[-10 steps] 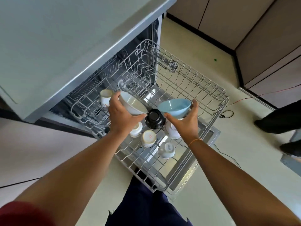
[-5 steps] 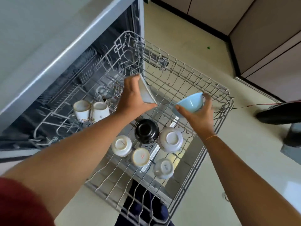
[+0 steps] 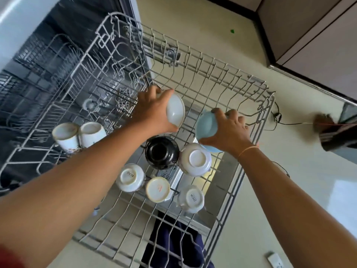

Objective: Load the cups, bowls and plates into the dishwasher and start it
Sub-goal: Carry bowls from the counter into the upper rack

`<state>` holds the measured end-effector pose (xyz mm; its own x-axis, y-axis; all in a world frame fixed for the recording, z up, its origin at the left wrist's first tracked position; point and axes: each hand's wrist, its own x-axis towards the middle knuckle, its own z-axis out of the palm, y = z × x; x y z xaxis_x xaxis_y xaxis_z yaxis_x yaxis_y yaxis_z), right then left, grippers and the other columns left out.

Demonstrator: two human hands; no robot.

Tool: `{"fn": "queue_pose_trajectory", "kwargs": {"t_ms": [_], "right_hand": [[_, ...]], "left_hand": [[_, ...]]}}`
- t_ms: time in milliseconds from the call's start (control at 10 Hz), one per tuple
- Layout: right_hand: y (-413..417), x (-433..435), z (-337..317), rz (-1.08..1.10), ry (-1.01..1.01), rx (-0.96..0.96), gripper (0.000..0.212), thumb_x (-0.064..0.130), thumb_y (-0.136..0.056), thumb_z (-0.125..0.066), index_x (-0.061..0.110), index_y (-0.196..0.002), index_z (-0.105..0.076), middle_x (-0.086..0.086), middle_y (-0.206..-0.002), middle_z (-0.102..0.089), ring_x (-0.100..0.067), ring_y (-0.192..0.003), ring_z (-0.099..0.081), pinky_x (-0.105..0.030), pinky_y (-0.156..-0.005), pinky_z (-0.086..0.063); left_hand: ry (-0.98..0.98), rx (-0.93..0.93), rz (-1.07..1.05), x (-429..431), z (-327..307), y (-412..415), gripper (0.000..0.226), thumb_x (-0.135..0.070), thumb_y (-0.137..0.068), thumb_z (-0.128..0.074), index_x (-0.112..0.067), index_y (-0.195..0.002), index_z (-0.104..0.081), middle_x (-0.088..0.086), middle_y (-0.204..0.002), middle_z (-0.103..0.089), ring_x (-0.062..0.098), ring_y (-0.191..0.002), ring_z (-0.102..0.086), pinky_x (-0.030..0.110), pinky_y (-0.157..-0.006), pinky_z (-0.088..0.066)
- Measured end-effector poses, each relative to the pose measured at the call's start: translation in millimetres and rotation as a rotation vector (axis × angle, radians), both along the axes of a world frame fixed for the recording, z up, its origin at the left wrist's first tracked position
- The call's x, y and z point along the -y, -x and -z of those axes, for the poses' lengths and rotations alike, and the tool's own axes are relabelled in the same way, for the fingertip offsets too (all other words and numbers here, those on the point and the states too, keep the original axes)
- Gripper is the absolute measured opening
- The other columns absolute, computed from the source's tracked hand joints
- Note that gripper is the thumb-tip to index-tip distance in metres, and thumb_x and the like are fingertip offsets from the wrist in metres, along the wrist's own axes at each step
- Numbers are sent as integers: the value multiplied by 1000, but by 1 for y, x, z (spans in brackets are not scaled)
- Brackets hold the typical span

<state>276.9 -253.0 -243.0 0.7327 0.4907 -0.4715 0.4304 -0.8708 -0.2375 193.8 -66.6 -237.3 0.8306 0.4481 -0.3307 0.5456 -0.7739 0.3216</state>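
The wire dishwasher rack (image 3: pixel 249 88) is pulled out below me. My left hand (image 3: pixel 152 111) grips a white bowl (image 3: pixel 175 110), turned on its side above the rack's middle. My right hand (image 3: pixel 227 130) grips a light blue bowl (image 3: pixel 205 124), tipped over just right of the white one. Upside down in the rack stand a black bowl (image 3: pixel 161 152), a white bowl (image 3: pixel 196 159) and three small white cups (image 3: pixel 131 177), (image 3: pixel 158 189), (image 3: pixel 191 199). Two more cups (image 3: pixel 66 136), (image 3: pixel 91 133) lie at the rack's left side.
The open dishwasher cavity (image 3: pixel 48 60) with its lower rack is at upper left. Cabinets (image 3: pixel 309 35) line the upper right. Another person's foot (image 3: pixel 332 130) and a cable (image 3: pixel 280 120) lie on the floor at right. My dark-clothed legs (image 3: pixel 173 244) show under the rack.
Both hands have moved lower toward the rack and turned their bowls further over, undersides now facing up. My view has closed in on the rack.
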Motion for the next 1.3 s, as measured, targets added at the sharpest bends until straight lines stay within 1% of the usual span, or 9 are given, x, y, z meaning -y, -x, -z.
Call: {"fn": "queue_pose_trajectory", "kwargs": {"t_ms": [300,500,700,800,900,1000,1100,1200,1300], "right_hand": [[1,-2,22,-35,24,63,89,52,-65,-74,32,-138,-27,-14,-135,-29,-42,-125,-28,-56,-102,-29],[4,2,31,-28,30,96,95,60,-66,-68,34,-142,-17,-17,-146,-15,-44,-131,-20,-59,-104,-26],[20,-22,15,53,-112,268,71,63,-81,-46,21,-137,-32,-15,-147,-24,-33,-138,-17,-57,-110,-11],[42,-52,-15,57,-387,293,48,45,-84,-41,16,-121,-52,-12,-132,-45,-32,-126,-37,-51,-106,-24],[60,-66,-38,23,-549,297,44,34,-83,-33,13,-111,-58,-12,-121,-53,-33,-113,-47,-49,-97,-36],[84,-77,-77,-58,-704,282,46,31,-81,-29,9,-107,-60,-13,-112,-57,-34,-101,-52,-46,-86,-43],[106,-86,-110,-137,-792,251,44,31,-82,-29,8,-105,-60,-14,-110,-57,-34,-99,-51,-46,-84,-44],[155,-99,-165,-301,-914,206,43,29,-83,-30,6,-103,-60,-16,-106,-58,-34,-95,-53,-45,-83,-45],[192,-108,-198,-407,-963,176,42,28,-83,-31,7,-104,-61,-15,-108,-59,-33,-95,-55,-42,-83,-47]], "left_hand": [[-104,-69,9,0,35,-1,95,-43,-61,-81,-26,-138,-27,10,-147,-27,37,-128,-29,43,-93,-41],[3,-110,-3,1,47,1,103,-53,-67,-74,-35,-146,-9,10,-156,-2,40,-140,-9,57,-108,-27],[-85,16,-96,19,34,6,91,-56,-78,-61,-29,-148,-9,12,-157,3,39,-142,-1,58,-113,-13],[-72,122,-210,36,10,5,73,-38,-88,-55,-23,-147,-15,12,-157,-2,33,-144,0,52,-116,-14],[-27,223,-266,41,-8,9,55,-29,-93,-47,-20,-143,-26,12,-155,-13,30,-143,-8,46,-115,-23],[130,483,-363,37,-51,40,34,-26,-92,-45,-15,-124,-48,11,-137,-43,28,-129,-38,44,-104,-39],[170,665,-414,36,-91,73,29,-11,-91,-49,-7,-119,-51,15,-125,-53,30,-117,-49,43,-100,-42],[206,825,-587,36,-152,134,25,-9,-92,-47,-8,-116,-55,12,-119,-58,24,-112,-54,36,-98,-43],[233,871,-739,37,-183,170,23,-24,-90,-44,-17,-105,-59,8,-110,-62,22,-105,-58,44,-96,-46]]}}
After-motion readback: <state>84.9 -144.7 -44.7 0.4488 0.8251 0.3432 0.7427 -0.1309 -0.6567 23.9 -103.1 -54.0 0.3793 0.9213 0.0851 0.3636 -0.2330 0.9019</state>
